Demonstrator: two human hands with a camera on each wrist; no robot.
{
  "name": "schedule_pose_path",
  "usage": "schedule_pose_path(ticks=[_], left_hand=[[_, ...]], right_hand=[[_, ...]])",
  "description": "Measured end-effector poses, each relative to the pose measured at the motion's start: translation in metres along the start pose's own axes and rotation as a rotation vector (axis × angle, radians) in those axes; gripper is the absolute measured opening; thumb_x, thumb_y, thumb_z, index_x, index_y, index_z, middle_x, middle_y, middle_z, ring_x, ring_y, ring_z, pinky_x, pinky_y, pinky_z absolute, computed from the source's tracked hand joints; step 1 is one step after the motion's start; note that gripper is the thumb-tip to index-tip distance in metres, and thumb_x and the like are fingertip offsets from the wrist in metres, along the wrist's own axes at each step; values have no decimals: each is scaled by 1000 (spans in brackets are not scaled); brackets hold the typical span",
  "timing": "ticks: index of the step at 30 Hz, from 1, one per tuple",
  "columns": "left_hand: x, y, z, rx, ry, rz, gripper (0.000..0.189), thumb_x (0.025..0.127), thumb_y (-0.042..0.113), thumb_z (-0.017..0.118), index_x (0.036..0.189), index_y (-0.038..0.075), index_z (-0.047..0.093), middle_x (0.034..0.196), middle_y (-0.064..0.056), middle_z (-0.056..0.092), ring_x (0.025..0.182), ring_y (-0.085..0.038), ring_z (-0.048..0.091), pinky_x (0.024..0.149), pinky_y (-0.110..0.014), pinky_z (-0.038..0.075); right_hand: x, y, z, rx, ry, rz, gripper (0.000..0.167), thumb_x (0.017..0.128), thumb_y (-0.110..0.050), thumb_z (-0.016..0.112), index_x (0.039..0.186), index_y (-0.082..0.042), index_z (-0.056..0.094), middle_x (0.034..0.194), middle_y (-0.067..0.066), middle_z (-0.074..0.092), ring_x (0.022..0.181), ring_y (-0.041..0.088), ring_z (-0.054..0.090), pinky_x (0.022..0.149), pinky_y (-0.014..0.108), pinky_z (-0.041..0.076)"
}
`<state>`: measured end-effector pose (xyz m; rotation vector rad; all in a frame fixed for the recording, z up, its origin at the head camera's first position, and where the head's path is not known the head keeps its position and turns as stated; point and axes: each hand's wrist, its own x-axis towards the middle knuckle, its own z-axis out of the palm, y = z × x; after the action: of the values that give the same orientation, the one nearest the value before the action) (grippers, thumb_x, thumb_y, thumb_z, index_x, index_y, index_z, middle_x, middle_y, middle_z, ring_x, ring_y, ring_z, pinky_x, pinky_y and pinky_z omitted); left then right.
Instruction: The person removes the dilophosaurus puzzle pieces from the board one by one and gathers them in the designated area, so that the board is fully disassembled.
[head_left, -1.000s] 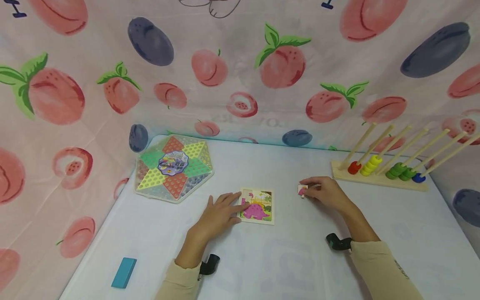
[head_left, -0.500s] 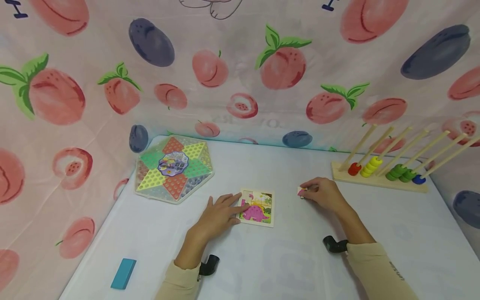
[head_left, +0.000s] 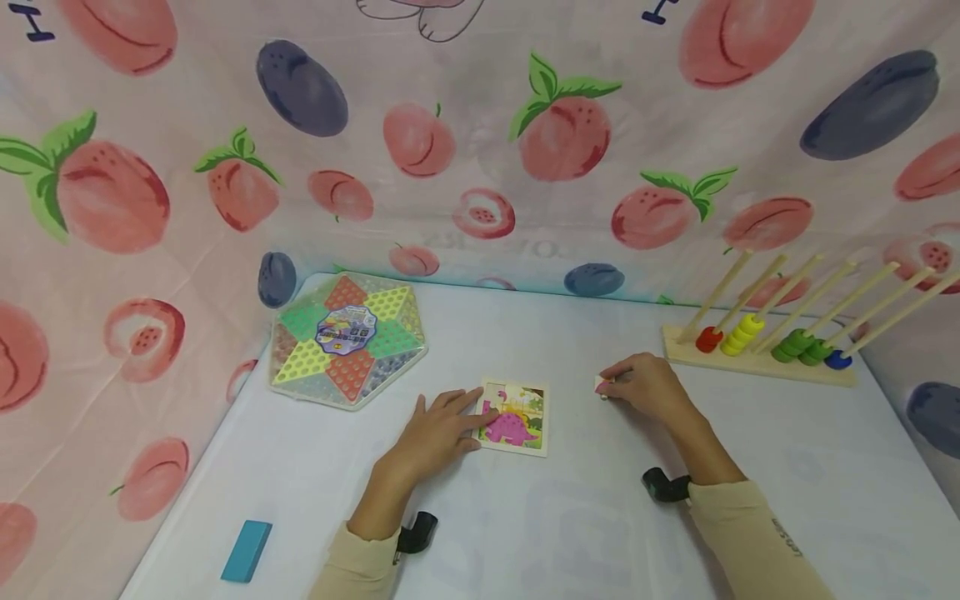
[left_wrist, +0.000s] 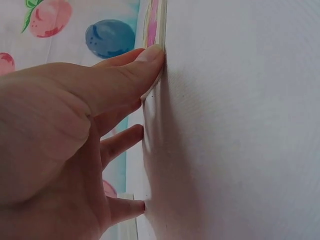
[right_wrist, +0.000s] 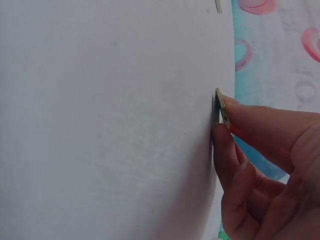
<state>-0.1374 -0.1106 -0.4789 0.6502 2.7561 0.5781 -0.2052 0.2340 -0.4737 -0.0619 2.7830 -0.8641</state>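
A small wooden jigsaw puzzle point(head_left: 546, 421) with a pink dinosaur picture lies in its frame on the white table, mid-view. The left hand point(head_left: 431, 433) rests over its left side, the index finger stretched across the picture. In the left wrist view, the thumb touches the edge of the puzzle frame point(left_wrist: 161, 22), and the other fingertips meet the tablecloth. To the right of the puzzle, the right hand point(head_left: 648, 389) pinches a small puzzle piece point(head_left: 599, 384) between thumb and finger. The right wrist view shows this piece point(right_wrist: 221, 103) edge-on, tilted against the table.
A hexagonal Chinese checkers board point(head_left: 348, 337) lies at the back left. At the back right stands a wooden rack with rods and coloured beads point(head_left: 757, 358). A blue block point(head_left: 247, 551) lies front left. Behind the table hangs a fruit-print cloth point(head_left: 483, 125).
The right hand has tilted the puzzle piece, so less of its face shows, and its wrist has shifted slightly left. The left hand stays on the puzzle.
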Motion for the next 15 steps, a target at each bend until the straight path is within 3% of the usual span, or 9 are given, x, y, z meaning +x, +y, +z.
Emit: schedule_pose_path(ticks=[8, 15], left_hand=[[2, -1, 1, 43, 10, 20, 50, 94, 32, 72, 142, 33, 61, 165, -1, 41, 150, -33, 39, 116, -79, 23], [2, -1, 0, 70, 6, 31, 50, 94, 32, 72, 142, 32, 61, 164, -2, 41, 150, -33, 40, 117, -77, 25]], right_hand=[[0, 3, 0, -33, -3, 13, 29, 89, -32, 79, 110, -13, 80, 125, 19, 72, 125, 41, 59, 104, 59, 49], [0, 7, 1, -28, 1, -1, 31, 89, -30, 79, 113, -11, 75, 113, 12, 75, 111, 33, 63, 93, 51, 52]])
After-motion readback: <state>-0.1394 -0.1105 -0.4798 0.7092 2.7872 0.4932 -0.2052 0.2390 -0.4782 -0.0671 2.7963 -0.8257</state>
